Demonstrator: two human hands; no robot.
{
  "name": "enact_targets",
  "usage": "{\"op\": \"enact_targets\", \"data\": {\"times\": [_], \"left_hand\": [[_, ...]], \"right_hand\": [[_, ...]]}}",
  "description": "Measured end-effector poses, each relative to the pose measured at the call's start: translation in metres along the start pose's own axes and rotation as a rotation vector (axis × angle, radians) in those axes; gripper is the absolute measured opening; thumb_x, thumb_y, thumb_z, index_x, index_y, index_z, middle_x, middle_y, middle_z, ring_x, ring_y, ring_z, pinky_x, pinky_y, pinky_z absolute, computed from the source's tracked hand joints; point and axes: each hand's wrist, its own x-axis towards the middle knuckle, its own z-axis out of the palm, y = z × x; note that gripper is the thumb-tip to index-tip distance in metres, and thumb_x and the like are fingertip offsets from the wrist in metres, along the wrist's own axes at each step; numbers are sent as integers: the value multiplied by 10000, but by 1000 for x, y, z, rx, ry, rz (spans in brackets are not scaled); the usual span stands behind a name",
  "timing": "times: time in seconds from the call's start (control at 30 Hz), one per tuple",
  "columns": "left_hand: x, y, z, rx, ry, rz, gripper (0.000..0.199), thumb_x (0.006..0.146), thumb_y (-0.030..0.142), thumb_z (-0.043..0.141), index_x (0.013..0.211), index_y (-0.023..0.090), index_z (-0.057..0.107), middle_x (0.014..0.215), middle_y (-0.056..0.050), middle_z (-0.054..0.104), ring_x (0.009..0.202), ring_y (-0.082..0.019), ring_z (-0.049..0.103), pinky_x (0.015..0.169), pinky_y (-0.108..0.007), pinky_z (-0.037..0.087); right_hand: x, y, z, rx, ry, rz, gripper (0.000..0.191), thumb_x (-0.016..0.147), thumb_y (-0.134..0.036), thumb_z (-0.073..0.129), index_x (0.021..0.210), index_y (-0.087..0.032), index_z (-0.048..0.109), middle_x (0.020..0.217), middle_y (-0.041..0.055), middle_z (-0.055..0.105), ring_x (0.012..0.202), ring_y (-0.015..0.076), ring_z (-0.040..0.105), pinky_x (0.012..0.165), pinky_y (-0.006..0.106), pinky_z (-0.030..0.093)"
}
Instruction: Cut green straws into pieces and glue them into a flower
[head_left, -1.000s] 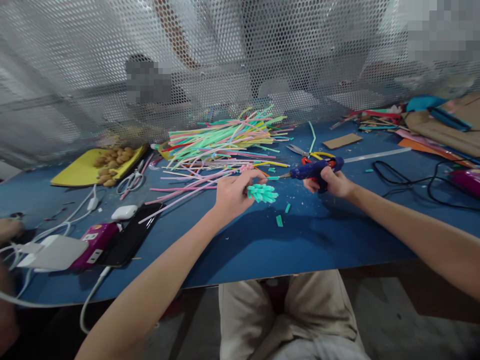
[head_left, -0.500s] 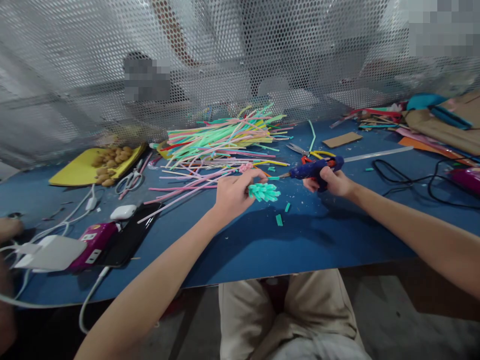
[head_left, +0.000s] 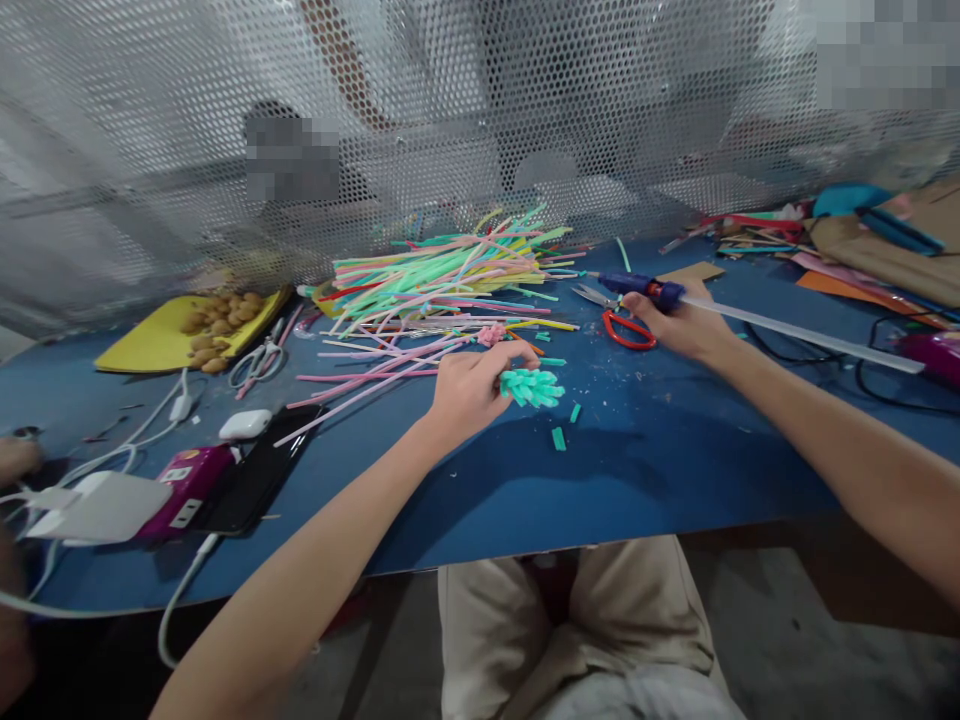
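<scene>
My left hand (head_left: 472,388) is closed on a teal pipe-cleaner piece (head_left: 534,387) made of short, overlapping tufts. A short teal strip (head_left: 553,361) lies at its fingertips; whether they touch it I cannot tell. Farther right, my right hand (head_left: 684,318) grips a dark blue glue gun (head_left: 634,287), its nozzle pointing left toward the pipe-cleaner pile. A long translucent glue stick (head_left: 810,330) sticks out from the gun's back, over the wrist. Red-handled scissors (head_left: 628,332) rest beneath the gun. Small teal offcuts (head_left: 559,439) lie in front of the left hand.
A heap of coloured pipe cleaners (head_left: 442,270) spreads before the perforated metal screen (head_left: 420,150). At left are a yellow sheet (head_left: 142,335) with brown lumps, a black phone (head_left: 259,475), a purple power strip (head_left: 187,485) and white cables. Cardboard and a black cord occupy the right.
My right hand has drawn the glue gun away from the left hand, back and to the right, turning it so the glue stick swings forward. The left hand has barely moved.
</scene>
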Motion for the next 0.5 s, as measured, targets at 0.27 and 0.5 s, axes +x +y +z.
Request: {"op": "enact_targets", "data": {"times": [0.27, 0.5], "left_hand": [[-1, -2, 1, 10, -42, 54, 177, 889, 159, 580, 1038, 225, 650, 783, 44, 759, 498, -75, 543, 562, -209, 388], [-1, 1, 1, 68, -142, 160, 103, 1000, 230, 547, 1051, 224, 635, 824, 34, 776, 559, -81, 624, 591, -228, 408]], "right_hand": [[10, 41, -20, -757, -109, 124, 458, 738, -292, 692, 1173, -162, 638, 1176, 199, 637, 1139, 429, 563, 932, 568, 468], [-7, -38, 2, -358, -130, -201, 148, 909, -291, 607, 955, -241, 739, 956, 89, 717, 848, 251, 627, 785, 413, 487]]}}
